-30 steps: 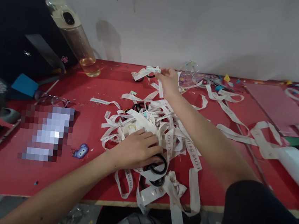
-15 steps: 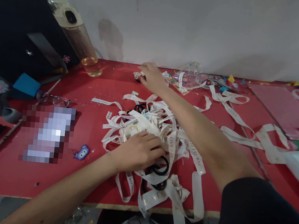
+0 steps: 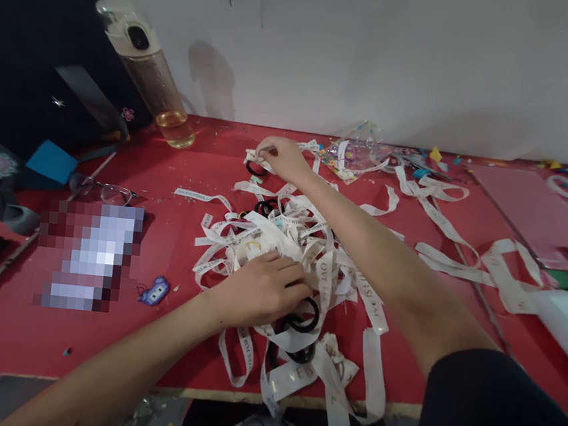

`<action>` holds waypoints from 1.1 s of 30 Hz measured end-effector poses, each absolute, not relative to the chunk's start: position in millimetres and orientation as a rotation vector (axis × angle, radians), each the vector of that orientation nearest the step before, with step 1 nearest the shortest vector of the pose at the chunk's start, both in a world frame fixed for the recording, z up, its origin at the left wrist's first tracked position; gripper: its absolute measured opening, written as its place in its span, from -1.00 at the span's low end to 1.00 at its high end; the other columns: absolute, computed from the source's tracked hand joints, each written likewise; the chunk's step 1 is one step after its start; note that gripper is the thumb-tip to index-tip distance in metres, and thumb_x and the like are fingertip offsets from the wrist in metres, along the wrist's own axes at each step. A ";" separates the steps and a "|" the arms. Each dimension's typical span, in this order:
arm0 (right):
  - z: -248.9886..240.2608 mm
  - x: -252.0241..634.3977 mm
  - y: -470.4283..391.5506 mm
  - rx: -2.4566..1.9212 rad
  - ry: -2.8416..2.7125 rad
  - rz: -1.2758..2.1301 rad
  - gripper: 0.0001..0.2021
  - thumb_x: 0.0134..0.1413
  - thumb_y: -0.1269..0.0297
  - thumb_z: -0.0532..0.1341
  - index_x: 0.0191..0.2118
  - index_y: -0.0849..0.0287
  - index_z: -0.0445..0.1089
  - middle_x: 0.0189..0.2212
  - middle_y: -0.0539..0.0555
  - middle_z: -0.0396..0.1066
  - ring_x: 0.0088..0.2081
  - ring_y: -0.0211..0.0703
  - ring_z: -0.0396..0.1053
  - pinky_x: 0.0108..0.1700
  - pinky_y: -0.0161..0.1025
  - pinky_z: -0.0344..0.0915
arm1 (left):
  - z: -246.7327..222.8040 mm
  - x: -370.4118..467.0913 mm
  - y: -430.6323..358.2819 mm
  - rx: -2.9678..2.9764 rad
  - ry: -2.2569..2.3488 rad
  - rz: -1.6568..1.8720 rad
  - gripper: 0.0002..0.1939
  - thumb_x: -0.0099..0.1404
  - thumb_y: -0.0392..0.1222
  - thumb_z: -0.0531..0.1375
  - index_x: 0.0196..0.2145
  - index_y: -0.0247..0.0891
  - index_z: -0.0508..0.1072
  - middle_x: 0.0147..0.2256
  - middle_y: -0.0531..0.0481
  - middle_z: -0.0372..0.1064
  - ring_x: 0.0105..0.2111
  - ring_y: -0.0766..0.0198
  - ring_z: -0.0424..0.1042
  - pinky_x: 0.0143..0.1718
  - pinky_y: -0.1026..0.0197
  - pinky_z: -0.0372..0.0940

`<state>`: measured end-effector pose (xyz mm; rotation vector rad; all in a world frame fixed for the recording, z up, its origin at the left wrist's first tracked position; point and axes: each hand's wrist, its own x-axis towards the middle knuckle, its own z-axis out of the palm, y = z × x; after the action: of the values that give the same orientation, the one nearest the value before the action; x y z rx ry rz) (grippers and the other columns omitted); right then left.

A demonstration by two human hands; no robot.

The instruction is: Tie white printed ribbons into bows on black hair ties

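Glossy red tabletop (image 3: 150, 347), hands (image 3: 269, 292) among tangled printed ribbons (image 3: 329, 264), black rings (image 3: 307, 314)

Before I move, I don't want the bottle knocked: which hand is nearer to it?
Right: the right hand is near the back of the table, as is the bottle; the left hand rests on the ribbons, nearer its front.

A red table (image 3: 150, 354) bears printed white ribbons (image 3: 325, 277), eyeglasses (image 3: 116, 194) and a bottle (image 3: 158, 84).
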<state>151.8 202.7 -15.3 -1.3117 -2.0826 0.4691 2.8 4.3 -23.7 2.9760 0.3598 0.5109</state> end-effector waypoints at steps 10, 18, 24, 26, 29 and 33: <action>-5.9 132.6 166.8 -1.150 -1.519 1.135 -0.87 0.22 0.47 0.13 -0.35 0.15 0.32 -0.38 -0.03 0.43 -0.34 -0.27 0.44 -0.21 -0.27 0.44 | -9.1 -8.5 18.6 2.490 0.660 1.137 -0.88 0.40 -0.32 0.15 -0.13 -0.21 0.44 -0.24 -0.01 0.49 -0.21 0.27 0.43 -0.14 0.18 0.31; 1.1 93.5 112.2 -0.975 -1.495 1.344 -0.89 0.27 0.40 0.14 -0.31 0.13 0.35 -0.34 -0.05 0.45 -0.27 -0.26 0.45 -0.12 -0.27 0.41 | -10.9 -32.1 55.5 1.529 1.284 1.774 -0.69 0.34 -0.13 0.26 0.01 -0.15 0.35 0.04 -0.03 0.31 0.02 0.22 0.36 -0.02 0.16 0.33; 5.3 84.8 87.1 -1.130 -1.744 1.117 -0.86 0.29 0.42 0.07 -0.25 0.17 0.37 -0.30 0.02 0.46 -0.19 -0.20 0.42 -0.05 -0.24 0.32 | -18.3 -37.4 67.7 1.501 1.416 1.478 -0.78 0.37 -0.02 0.20 -0.18 -0.21 0.48 -0.30 0.03 0.43 -0.33 0.35 0.38 -0.27 0.28 0.29; 7.7 88.4 79.7 -1.188 -1.815 1.066 -0.92 0.26 0.40 0.12 -0.21 0.18 0.36 -0.29 0.04 0.45 -0.22 -0.17 0.41 -0.08 -0.20 0.32 | -17.5 -39.0 70.5 1.505 1.448 1.421 -0.79 0.35 -0.03 0.20 -0.23 -0.22 0.49 -0.40 0.06 0.39 -0.44 0.37 0.32 -0.39 0.30 0.23; 8.8 98.1 69.1 -1.175 -1.825 1.069 -0.86 0.17 0.42 0.22 -0.13 0.18 0.35 -0.19 0.07 0.46 -0.18 -0.15 0.43 -0.05 -0.17 0.35 | -13.7 -41.5 73.0 1.550 1.475 1.360 -0.80 0.35 -0.04 0.19 -0.28 -0.21 0.49 -0.44 0.07 0.39 -0.48 0.36 0.30 -0.46 0.29 0.20; 6.6 114.6 54.5 -1.060 -1.727 1.153 -0.65 0.06 0.48 0.27 -0.01 0.10 0.35 -0.04 0.05 0.44 -0.13 -0.20 0.44 0.00 -0.17 0.39 | -3.4 -49.3 74.7 1.755 1.474 1.300 -0.85 0.30 -0.07 0.23 -0.34 -0.17 0.51 -0.42 0.05 0.46 -0.42 0.28 0.39 -0.35 0.23 0.28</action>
<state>114.6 54.5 6.6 -1.0596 -1.7268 1.1528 -49.3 74.7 -3.4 1.7547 1.4737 1.2998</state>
